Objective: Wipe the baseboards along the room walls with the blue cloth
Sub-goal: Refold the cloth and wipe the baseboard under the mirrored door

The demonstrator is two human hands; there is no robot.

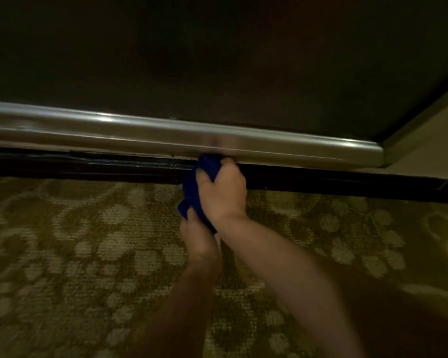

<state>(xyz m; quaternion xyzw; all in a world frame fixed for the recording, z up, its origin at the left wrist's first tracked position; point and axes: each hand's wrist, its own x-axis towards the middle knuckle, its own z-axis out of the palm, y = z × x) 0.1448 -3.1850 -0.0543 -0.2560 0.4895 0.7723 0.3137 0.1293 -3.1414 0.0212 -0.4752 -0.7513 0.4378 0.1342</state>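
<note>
At mid-frame the blue cloth (195,188) is bunched against the dark baseboard (88,167) under a silver rail (140,130). The right hand (224,192) curls over its top; the left hand (201,239), blurred, seems to pinch its lower end. Both forearms reach up from the lower frame over patterned carpet (75,254).

Open carpet in front, baseboard hemmed in from above by a silver rail

The patterned carpet (88,254) lies bare to the left and right of the two forearms, giving room to slide either way along the dark baseboard (88,169). A silver rail (114,133) juts out just above the baseboard, so access there is from the front and below. The right hand (221,192) and the bunched blue cloth (192,192) fill the gap under the rail at the middle; the left hand (201,241) sits just behind them. To the right, the rail ends at a corner where a pale wall (429,148) turns
</note>
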